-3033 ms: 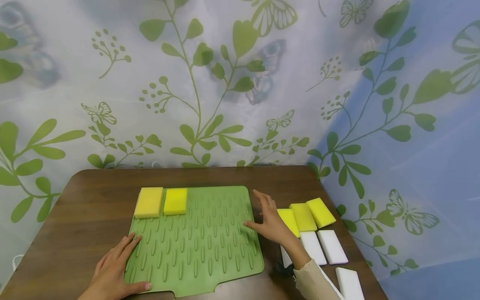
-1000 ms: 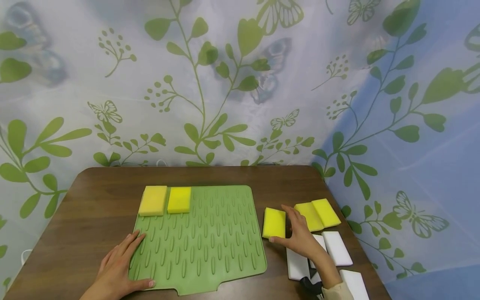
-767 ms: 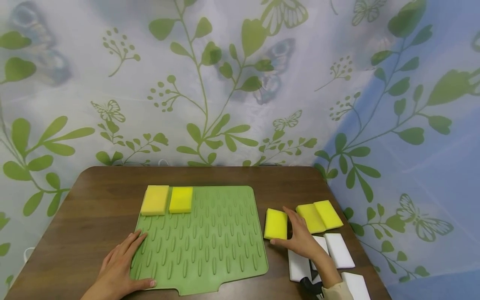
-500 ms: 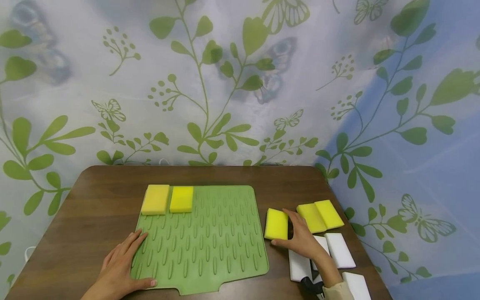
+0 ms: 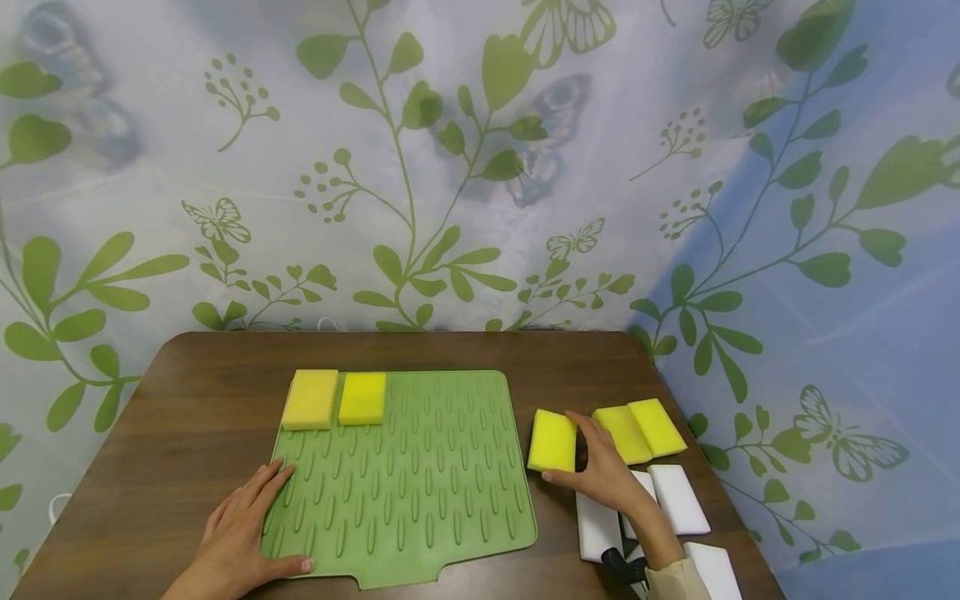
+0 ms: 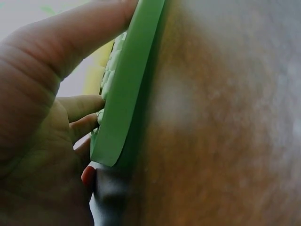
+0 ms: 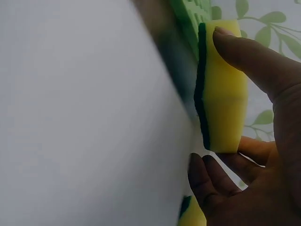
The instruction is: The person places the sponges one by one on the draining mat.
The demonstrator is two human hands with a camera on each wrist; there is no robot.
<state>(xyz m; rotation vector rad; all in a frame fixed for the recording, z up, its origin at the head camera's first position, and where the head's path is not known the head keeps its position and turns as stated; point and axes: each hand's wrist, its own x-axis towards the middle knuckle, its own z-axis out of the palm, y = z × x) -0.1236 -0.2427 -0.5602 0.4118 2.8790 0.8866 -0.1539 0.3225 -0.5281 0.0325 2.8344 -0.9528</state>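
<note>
The right wrist view is mostly filled by a blurred pale mass, and the left wrist view shows only the mat's edge and a blurred brown surface (image 6: 221,117). In the head view the right forearm covers part of the white sponges (image 5: 675,497), and the nearest one is cut off by the bottom edge, so their count is uncertain; three or four show.

Five yellow sponges are visible: two side by side on the far left corner of the green mat (image 5: 405,483), two touching each other on the surface (image 5: 187,417) at the right (image 5: 641,429), and one in the right hand (image 5: 600,471). That held yellow sponge (image 5: 552,440) is pinched between thumb and fingers just off the mat's right edge; the right wrist view shows its dark scouring layer (image 7: 201,94) and the thumb curled over its top.

The left hand (image 5: 240,533) lies flat with straight fingers on the mat's near left corner.

Compared with half a second earlier, the held sponge has tipped up off the surface; the left hand has not moved.
</note>
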